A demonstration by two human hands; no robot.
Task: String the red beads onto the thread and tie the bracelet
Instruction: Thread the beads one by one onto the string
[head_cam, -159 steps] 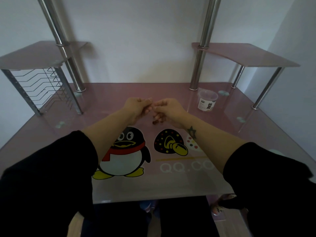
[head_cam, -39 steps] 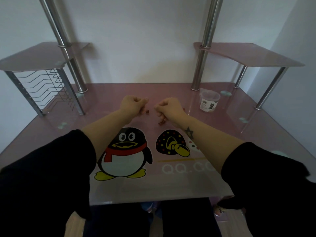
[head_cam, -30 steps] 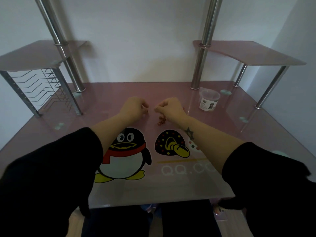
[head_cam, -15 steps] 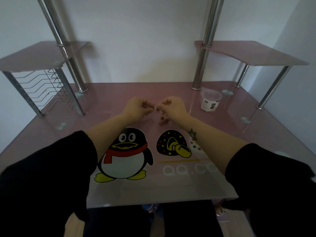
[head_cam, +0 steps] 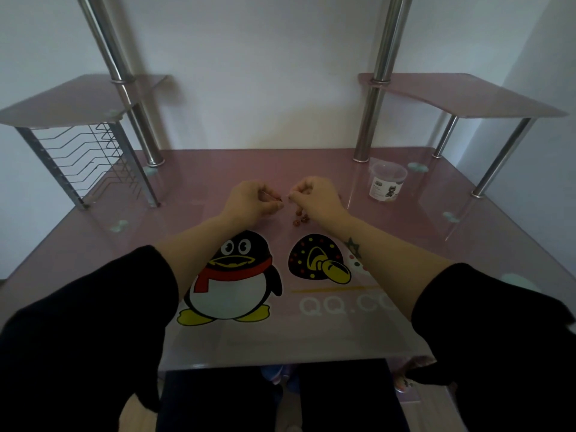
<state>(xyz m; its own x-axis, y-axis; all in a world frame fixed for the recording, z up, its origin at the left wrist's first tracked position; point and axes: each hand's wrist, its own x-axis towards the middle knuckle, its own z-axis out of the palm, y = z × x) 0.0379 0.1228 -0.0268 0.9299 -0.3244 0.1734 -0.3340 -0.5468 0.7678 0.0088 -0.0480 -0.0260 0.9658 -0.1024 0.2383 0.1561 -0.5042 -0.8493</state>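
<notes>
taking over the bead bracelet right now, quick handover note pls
Left hand: pinches the thread, a thin pale strand pointing toward the other hand.
Right hand: seems to pinch a red bead at the thread's tip.
Loose beads: small cluster on the desk, by the right wrist. A clear tub stands further right.
Done: how many beads are strung is too small to tell.
Left: string the loose beads, then tie the knot.

Left hand [head_cam: 249, 201], right hand [head_cam: 315, 197]: fingertips pinched, close together.
</notes>
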